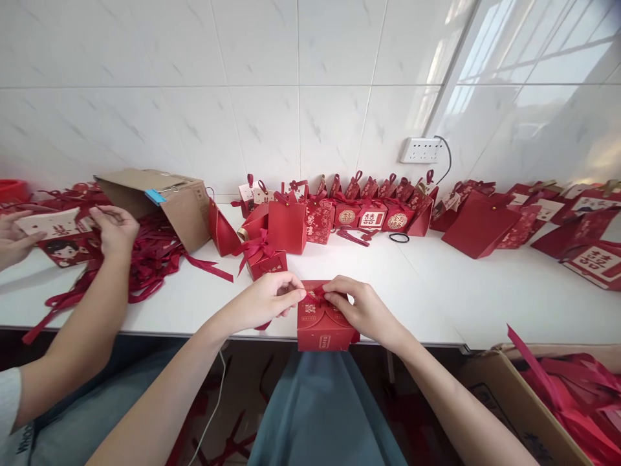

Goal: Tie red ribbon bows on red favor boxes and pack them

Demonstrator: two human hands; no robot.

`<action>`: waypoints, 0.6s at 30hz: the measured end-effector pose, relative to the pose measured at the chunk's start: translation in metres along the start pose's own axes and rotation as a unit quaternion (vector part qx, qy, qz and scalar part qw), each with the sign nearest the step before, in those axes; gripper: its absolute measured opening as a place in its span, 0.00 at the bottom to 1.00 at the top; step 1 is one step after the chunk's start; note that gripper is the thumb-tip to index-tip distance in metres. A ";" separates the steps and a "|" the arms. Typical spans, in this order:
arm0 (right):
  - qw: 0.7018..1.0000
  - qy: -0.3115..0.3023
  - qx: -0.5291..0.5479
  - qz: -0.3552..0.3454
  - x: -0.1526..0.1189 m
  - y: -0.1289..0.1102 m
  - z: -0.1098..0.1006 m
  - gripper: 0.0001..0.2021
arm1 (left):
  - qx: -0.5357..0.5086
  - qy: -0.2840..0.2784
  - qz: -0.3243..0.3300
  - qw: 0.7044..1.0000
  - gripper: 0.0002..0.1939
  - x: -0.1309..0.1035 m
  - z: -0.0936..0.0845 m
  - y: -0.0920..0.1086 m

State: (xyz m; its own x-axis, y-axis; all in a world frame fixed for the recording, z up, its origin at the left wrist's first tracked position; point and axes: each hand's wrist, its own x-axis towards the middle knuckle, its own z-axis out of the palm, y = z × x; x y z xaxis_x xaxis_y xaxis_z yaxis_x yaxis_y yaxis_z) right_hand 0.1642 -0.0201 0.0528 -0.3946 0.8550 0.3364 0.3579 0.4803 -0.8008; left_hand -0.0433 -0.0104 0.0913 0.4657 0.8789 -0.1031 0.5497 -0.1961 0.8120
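Observation:
A red gift box [324,331] with gold characters sits at the table's front edge, in the middle of the head view. On its top lies a small red ribbon bow [316,295]. My left hand [276,296] pinches the bow's left side between thumb and fingers. From the right, my right hand [352,304] grips the bow's other side, fingers closed. Just behind my left hand stands a red box with a ribbon bow [268,262].
Red gift boxes [349,217] line the wall side of the white table [388,285]. At left, another person's hands [114,230] hold a box beside a ribbon pile [150,259] and cardboard box [187,213]. An open carton [504,395] of ribbons stands lower right.

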 end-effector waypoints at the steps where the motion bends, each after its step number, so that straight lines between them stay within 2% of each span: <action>1: 1.000 0.016 0.015 0.012 0.000 0.001 0.002 0.06 | 0.003 0.003 0.014 1.000 0.14 0.000 0.000 0.001; 3: 0.997 0.053 0.048 0.040 0.000 0.002 0.005 0.04 | 0.020 0.013 0.053 0.998 0.13 -0.001 0.000 0.004; 5: 0.993 0.080 0.066 0.063 0.000 0.003 0.008 0.09 | 0.061 0.027 0.071 0.995 0.12 -0.003 0.000 0.007; 7: 0.990 0.090 0.071 0.077 0.001 0.003 0.010 0.11 | 0.120 0.052 0.055 0.990 0.12 -0.005 -0.001 0.011; 10: 0.990 0.094 0.071 0.076 0.002 0.002 0.011 0.07 | 0.195 0.072 0.035 0.978 0.12 -0.007 -0.001 0.019; 18: 0.995 0.084 0.043 0.039 0.007 -0.005 0.010 0.08 | 0.271 0.004 0.190 0.944 0.11 0.009 -0.002 0.036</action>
State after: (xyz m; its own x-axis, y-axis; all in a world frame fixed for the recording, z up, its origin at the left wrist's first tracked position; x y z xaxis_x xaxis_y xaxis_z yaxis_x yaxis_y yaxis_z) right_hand 0.1517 -0.0184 0.0539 -0.2190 0.9128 0.3447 0.3049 0.3996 -0.8645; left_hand -0.0209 -0.0090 0.1213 0.6970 0.7027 0.1430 0.6182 -0.6898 0.3769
